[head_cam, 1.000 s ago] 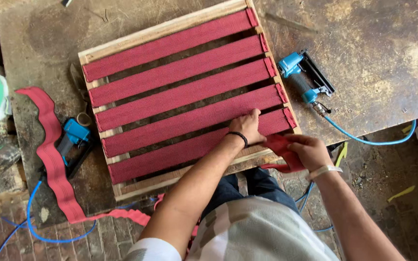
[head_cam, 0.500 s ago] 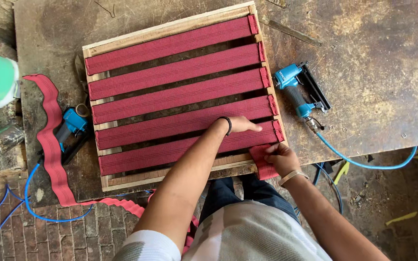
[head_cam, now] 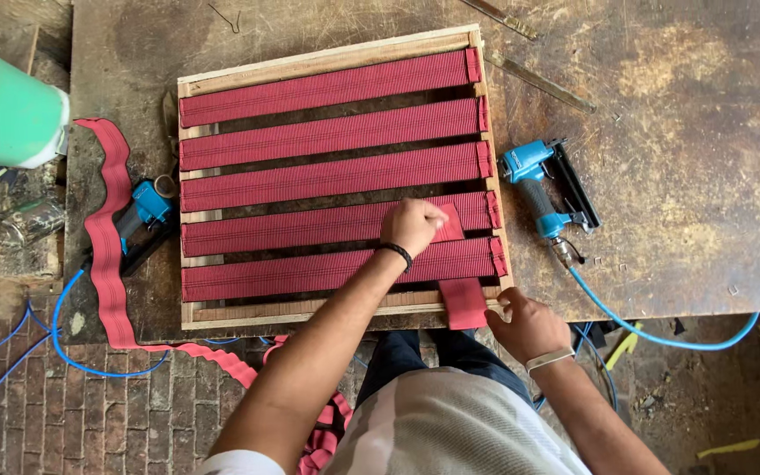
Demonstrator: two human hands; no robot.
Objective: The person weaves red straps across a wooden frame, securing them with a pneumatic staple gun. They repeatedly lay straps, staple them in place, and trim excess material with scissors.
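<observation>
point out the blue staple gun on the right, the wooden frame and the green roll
blue staple gun (head_cam: pixel 538 189), head view, on its blue handle
wooden frame (head_cam: pixel 327 60), head view, on its top rail
green roll (head_cam: pixel 6 114), head view, on its green side

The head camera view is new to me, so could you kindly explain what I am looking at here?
The camera sits on a person's head and looks down at their own bare hands. On a worn workbench lies a wooden frame with five red webbing strips stretched across it. The left hand presses the end of another red strap that runs crosswise over the frame's near edge, while the right hand touches that strap at the edge. A blue air stapler with a hose lies to the right; a second blue tool and loose webbing lie left.
</observation>
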